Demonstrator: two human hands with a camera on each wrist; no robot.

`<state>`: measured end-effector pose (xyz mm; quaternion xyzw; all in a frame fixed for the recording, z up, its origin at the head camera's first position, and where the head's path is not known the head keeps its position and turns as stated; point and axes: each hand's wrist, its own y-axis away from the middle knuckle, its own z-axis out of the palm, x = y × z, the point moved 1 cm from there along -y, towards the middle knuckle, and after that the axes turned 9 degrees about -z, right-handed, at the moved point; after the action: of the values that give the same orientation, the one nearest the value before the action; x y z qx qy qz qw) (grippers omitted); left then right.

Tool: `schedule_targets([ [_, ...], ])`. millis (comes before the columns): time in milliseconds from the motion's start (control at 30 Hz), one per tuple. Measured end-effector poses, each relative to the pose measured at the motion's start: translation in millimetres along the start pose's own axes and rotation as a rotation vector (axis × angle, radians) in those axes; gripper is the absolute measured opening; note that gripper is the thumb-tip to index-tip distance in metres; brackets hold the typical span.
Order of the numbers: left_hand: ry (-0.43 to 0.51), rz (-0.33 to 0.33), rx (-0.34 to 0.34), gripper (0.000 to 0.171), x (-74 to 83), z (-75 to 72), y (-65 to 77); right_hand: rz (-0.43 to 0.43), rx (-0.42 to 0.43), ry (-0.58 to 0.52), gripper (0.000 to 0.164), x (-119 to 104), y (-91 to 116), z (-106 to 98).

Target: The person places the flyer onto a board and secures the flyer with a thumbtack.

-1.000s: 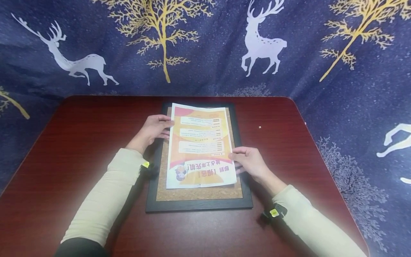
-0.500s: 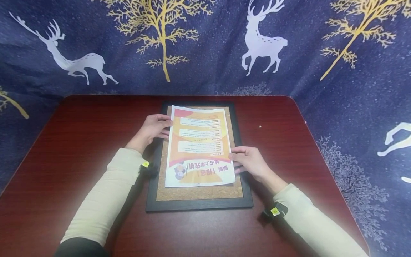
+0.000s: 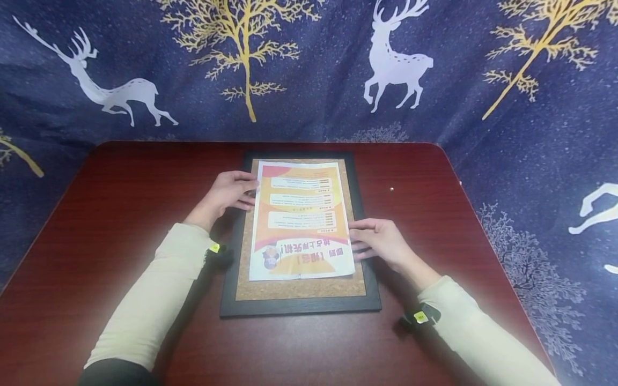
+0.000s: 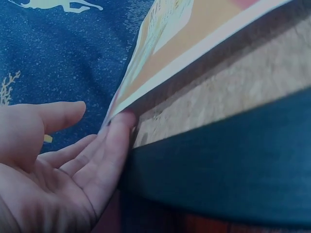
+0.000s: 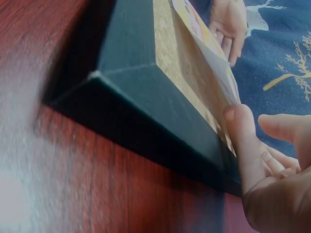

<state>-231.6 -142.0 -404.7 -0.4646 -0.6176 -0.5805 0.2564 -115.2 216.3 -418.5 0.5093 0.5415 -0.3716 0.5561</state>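
Note:
A printed flyer [image 3: 301,220] in orange, pink and white lies over a cork board [image 3: 299,290] with a black frame [image 3: 299,307]. Its print appears upside down in the head view, and its edges lift slightly from the cork. At its left edge is my left hand [image 3: 227,192]; in the left wrist view the thumb stands apart from the fingers, whose tips touch the flyer's edge and the frame. My right hand [image 3: 379,242] is at the lower right edge. Its thumb is also off the paper in the right wrist view, with the fingers beside the frame and flyer edge.
The board lies on a dark red wooden table [image 3: 145,225] with rounded far corners. A tiny pale speck [image 3: 391,188] is on the table to the right. A blue cloth [image 3: 309,75] with deer and trees hangs behind the table.
The flyer has settled lower onto the cork, its far edge dropping. Both thumbs have come off the paper, and the right hand has drawn slightly to the right.

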Motion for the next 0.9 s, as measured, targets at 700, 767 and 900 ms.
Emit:
schedule_targets([
  [700, -0.373, 0.375, 0.113, 0.032, -6.1, -11.4, 23.2, -0.116, 0.123, 0.165, 0.036, -16, -13, -61],
  [767, -0.415, 0.417, 0.091, 0.032, -8.0, -10.8, 25.2, -0.138, 0.144, 0.205, 0.034, -15, -19, -68],
  [900, -0.502, 0.476, 0.026, 0.035, -12.1, -7.2, 31.6, -0.178, 0.2, 0.294, 0.028, -11, -30, -82],
])
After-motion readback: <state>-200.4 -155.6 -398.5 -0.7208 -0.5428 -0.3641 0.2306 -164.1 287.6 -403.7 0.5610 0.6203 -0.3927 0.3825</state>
